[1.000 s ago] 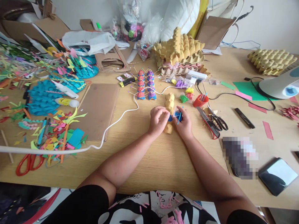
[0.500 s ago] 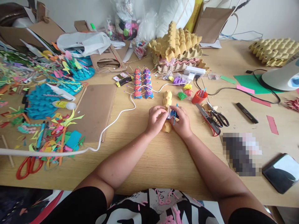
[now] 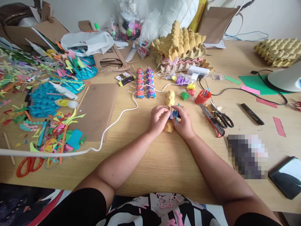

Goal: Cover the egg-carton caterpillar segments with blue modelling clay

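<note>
My left hand (image 3: 159, 119) is closed in a pinch at the edge of a small clear plastic bag (image 3: 171, 110), which has something dark blue in it, probably clay. Facing it, my right hand (image 3: 184, 124) grips a thin blue stick (image 3: 177, 114) and also touches the blue lump. Both hands are over a strip of yellow egg carton (image 3: 169, 97), whose middle they cover. Beyond them stand two rows of painted egg-carton cups, one red and blue (image 3: 139, 83), the other purple and blue (image 3: 150, 83), with pins sticking out.
A white cable (image 3: 122, 113) crosses the table on the left. To the right lie a utility knife (image 3: 211, 121), black scissors (image 3: 222, 116) and a red cup (image 3: 202, 96) of sticks. Paper scraps and a cardboard sheet (image 3: 98, 110) are left; egg trays (image 3: 181, 40) are stacked behind.
The view has shifted slightly, so the table's things appear a little to the right. My hands keep almost the same pose around the bag and stick.
</note>
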`<state>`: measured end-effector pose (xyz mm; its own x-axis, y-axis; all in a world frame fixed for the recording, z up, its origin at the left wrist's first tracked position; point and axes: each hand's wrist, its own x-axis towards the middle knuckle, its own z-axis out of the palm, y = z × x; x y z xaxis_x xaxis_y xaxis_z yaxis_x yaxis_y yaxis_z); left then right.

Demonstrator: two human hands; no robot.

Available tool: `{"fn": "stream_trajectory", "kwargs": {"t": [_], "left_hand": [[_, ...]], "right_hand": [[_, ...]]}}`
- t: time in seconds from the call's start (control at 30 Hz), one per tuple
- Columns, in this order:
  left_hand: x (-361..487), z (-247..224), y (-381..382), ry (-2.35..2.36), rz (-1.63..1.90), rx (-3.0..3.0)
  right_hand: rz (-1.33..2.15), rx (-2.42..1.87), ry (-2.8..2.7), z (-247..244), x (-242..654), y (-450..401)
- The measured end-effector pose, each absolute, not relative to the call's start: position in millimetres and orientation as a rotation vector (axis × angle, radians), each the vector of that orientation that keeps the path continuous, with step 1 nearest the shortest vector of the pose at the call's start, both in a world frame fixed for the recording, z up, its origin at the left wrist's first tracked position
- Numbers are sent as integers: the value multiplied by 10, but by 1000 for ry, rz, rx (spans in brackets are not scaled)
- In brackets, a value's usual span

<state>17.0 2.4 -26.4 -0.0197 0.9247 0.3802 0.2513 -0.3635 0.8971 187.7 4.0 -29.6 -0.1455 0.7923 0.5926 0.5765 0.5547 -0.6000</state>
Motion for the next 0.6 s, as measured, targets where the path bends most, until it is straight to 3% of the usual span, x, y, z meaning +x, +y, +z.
{"fn": "stream_trajectory", "kwargs": {"t": [0.6], "left_hand": [[176,-328,71,1256,1450,1567]], "right_hand": [[183,-1021,-1854,-367,1886,70]]}}
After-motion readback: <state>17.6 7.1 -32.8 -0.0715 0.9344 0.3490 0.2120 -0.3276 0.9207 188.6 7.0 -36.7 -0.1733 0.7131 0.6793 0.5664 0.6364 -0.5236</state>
